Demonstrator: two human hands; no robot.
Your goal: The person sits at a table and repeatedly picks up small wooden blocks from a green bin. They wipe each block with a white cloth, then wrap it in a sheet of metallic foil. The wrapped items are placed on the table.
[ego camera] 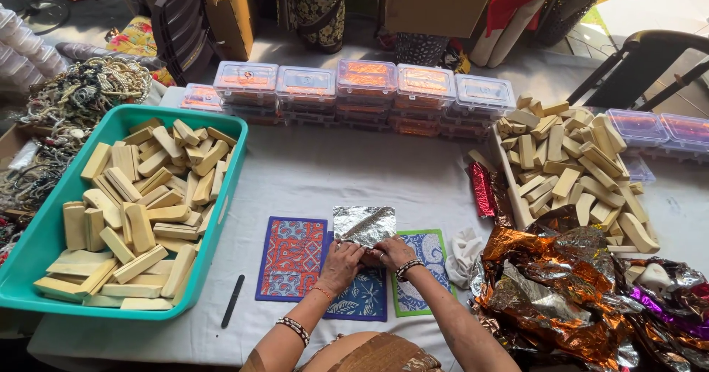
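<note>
Both hands, left hand [339, 263] and right hand [391, 251], pinch crinkled silver foil [363, 225] over patterned cloth mats [292, 257]; clear lidded boxes [365, 83] line the table's far edge.

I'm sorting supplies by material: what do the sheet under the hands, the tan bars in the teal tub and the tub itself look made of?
Sheet: thin metallic foil, silver, crinkled, shiny. Bars: matte, pale tan, waxy-looking blocks, possibly soap; unsure. Tub: smooth moulded plastic, by its even teal sheen.

White-clothed table [317, 176] bears teal tub [44, 243], patterned mats [292, 257], clear boxes [365, 77]
</note>
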